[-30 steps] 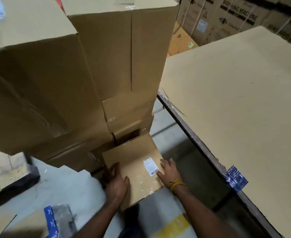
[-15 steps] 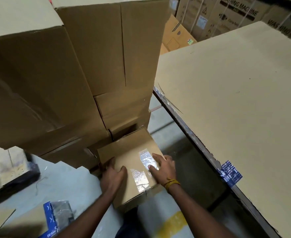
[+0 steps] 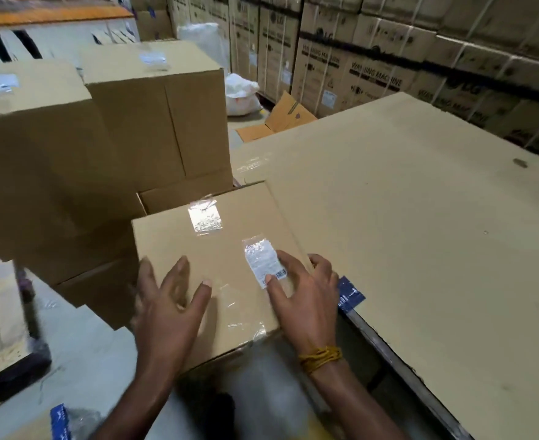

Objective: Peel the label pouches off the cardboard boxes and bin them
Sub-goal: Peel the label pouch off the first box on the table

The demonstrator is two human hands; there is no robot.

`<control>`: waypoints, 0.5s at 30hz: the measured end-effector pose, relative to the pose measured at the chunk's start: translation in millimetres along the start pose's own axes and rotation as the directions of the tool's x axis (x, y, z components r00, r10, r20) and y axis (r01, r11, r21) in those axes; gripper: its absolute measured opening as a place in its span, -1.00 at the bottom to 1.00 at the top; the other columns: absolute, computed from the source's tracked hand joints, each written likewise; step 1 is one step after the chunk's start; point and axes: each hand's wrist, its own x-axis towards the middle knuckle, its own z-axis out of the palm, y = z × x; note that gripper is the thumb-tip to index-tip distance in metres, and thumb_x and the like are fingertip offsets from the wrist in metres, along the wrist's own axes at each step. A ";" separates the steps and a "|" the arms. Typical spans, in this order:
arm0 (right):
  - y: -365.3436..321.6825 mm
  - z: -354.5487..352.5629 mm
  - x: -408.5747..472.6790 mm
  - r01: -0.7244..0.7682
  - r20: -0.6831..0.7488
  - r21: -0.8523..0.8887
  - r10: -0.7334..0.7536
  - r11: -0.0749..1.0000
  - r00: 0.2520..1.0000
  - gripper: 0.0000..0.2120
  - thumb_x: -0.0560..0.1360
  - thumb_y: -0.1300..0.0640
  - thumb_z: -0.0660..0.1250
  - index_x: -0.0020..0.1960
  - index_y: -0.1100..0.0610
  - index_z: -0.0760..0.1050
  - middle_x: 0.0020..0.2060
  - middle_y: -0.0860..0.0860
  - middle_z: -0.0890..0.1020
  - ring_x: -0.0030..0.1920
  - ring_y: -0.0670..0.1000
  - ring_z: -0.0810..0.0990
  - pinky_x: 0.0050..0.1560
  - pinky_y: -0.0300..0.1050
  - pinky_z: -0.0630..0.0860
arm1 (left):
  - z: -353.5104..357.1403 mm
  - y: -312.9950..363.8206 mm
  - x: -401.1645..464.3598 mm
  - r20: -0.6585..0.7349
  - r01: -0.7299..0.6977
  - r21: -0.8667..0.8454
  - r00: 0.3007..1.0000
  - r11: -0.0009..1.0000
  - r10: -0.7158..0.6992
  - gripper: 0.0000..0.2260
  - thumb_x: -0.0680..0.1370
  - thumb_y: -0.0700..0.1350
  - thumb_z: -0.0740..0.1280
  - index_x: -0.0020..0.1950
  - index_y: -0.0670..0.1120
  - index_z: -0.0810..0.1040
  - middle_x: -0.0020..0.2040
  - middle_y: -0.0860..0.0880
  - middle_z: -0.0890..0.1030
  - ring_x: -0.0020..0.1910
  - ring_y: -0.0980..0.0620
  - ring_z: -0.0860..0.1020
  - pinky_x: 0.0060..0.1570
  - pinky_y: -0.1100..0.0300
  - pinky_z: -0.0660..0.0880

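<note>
Both forearms are bare from the bottom edge of the picture up to the hands, with no sleeve, glove or watch showing. The left hand (image 3: 169, 315) wears nothing: no ring or band can be seen on its fingers or wrist. The right hand (image 3: 306, 300) has a yellow-orange thread (image 3: 320, 358) wound several times round the wrist, its strands bunched and loosely twisted, with a small knotted tuft towards the outer side. The fingernails are short and plain.

clear label pouch (image 3: 264, 261) stuck flat atop box (image 3: 198, 265)
</note>
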 end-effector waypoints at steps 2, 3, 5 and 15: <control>5.3 -38.6 -12.1 -0.005 -0.072 0.021 0.007 1.000 0.997 -0.57 0.50 -0.19 0.29 0.36 -0.25 0.46 0.34 0.06 0.33 0.33 0.10 0.29 0.31 0.03 0.30 | -4.7 32.8 -22.4 0.002 -0.070 -0.045 0.998 0.997 0.070 -0.41 0.48 0.33 0.35 0.48 0.23 0.37 0.63 0.17 -0.04 0.59 -0.10 0.10 0.47 -0.33 0.10; 11.1 -57.1 -18.1 -0.011 -0.107 0.023 0.014 1.000 0.994 -0.58 0.50 -0.20 0.30 0.35 -0.26 0.47 0.33 0.05 0.33 0.32 0.10 0.29 0.30 0.03 0.31 | -3.8 48.9 -33.8 0.008 -0.100 -0.071 0.995 0.992 0.100 -0.39 0.44 0.37 0.33 0.46 0.27 0.36 0.62 0.20 -0.04 0.59 -0.08 0.11 0.48 -0.33 0.11; 24.5 -88.5 -28.4 -0.035 -0.170 0.040 0.041 0.999 0.985 -0.61 0.49 -0.17 0.34 0.32 -0.26 0.48 0.32 0.05 0.34 0.32 0.10 0.29 0.30 0.04 0.31 | 3.8 74.7 -51.8 0.028 -0.158 -0.103 0.986 0.982 0.162 -0.38 0.39 0.38 0.25 0.45 0.31 0.35 0.61 0.24 -0.03 0.59 -0.05 0.12 0.49 -0.31 0.09; 154.0 -214.7 -89.3 -0.370 -0.416 0.052 0.357 0.927 0.836 -0.67 0.49 -0.13 0.37 0.25 -0.24 0.53 0.33 0.11 0.39 0.35 0.17 0.31 0.30 0.06 0.31 | 126.3 189.5 -128.8 0.373 -0.364 -0.187 0.833 0.912 0.409 -0.33 0.36 0.44 0.21 0.45 0.29 0.39 0.62 0.19 0.00 0.59 0.00 0.11 0.50 -0.21 0.16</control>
